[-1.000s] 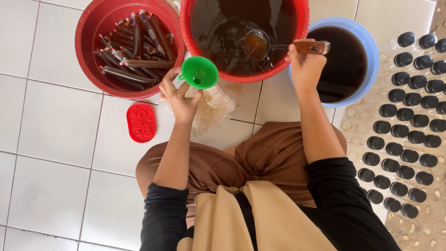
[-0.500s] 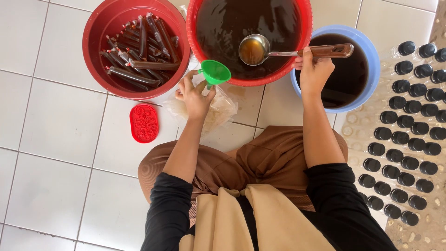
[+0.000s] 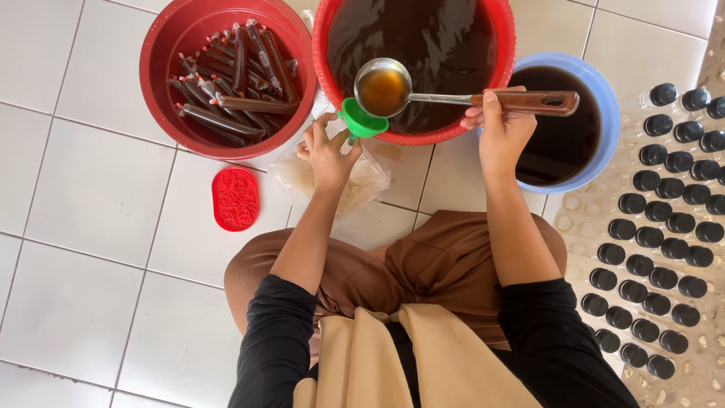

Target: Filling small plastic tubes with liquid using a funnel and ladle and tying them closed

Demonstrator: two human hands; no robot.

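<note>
A metal ladle filled with brown liquid is held by the right hand, whose fingers are closed around the brown handle. The bowl of the ladle hangs over the near edge of the large red basin of dark liquid, just beside the green funnel. The funnel is kept by the left hand, with the fingers wrapped around its spout and, as it seems, the mouth of a thin clear plastic bag; how firmly the bag is gripped cannot be told.

Several things could go wrong from here. The ladle is full almost to the rim, so liquid could be spilled on the tiled floor if it is tilted too early. If too much is poured at once, the small funnel could be overfilled and the left hand wetted. The soft bag could slip from the spout under the weight, and the liquid would be lost on the floor. The red lid and the basin of filled tubes stand near and could be splashed.
</note>
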